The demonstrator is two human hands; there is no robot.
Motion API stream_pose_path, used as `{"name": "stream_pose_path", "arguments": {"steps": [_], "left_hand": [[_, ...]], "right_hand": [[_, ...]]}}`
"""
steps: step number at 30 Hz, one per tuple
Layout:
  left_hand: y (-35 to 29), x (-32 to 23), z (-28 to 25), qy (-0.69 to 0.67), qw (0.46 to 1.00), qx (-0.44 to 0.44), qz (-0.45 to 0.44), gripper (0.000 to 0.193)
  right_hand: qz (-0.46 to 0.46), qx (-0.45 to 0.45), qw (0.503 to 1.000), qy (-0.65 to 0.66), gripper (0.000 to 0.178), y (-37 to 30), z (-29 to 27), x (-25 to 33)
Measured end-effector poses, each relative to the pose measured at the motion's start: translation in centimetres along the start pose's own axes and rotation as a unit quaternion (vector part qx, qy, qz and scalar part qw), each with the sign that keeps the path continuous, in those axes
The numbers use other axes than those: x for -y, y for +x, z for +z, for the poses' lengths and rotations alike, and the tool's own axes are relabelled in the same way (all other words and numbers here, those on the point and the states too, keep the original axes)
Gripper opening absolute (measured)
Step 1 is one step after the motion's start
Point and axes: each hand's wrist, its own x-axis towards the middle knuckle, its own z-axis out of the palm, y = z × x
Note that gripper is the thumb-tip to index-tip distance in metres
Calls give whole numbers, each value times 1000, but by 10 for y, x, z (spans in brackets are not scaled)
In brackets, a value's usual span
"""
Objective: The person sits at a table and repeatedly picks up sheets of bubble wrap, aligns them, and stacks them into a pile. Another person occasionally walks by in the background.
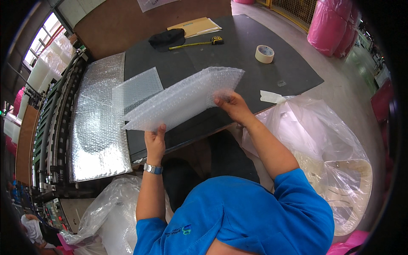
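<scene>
While held above worktop: bubble wrap between left fingers and right fingers.
Fingers: closed on near edge, thumbs uppermost.
Bubble wrap: probably light, soft, slippery, crushable; best pinched gently by ends.

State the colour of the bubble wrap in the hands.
The bubble wrap is translucent whitish, seen in the head view.
</scene>
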Motion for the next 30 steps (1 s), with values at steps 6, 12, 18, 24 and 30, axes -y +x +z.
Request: {"name": "stream_pose_path", "arguments": {"steps": [6, 12, 18, 24, 30], "left_hand": [[0, -9, -5, -97, 994, -9, -57, 48], [12, -25, -13, -410, 843, 77, -339, 39], [6, -21, -17, -378, 863, 14, -334, 29], [-5, -77, -7, -269, 952, -141, -33, 20], [-33, -209, -11, -397, 679, 393, 476, 11]], "right_hand": [[20, 43, 996, 78, 28, -2, 1, 23], [223, 40, 928, 295, 32, 8, -24, 4], [262, 55, 871, 413, 37, 11, -29, -31], [259, 12, 874, 410, 40, 3, -34, -28], [156, -1, 927, 341, 39, -4, -14, -27]]}}
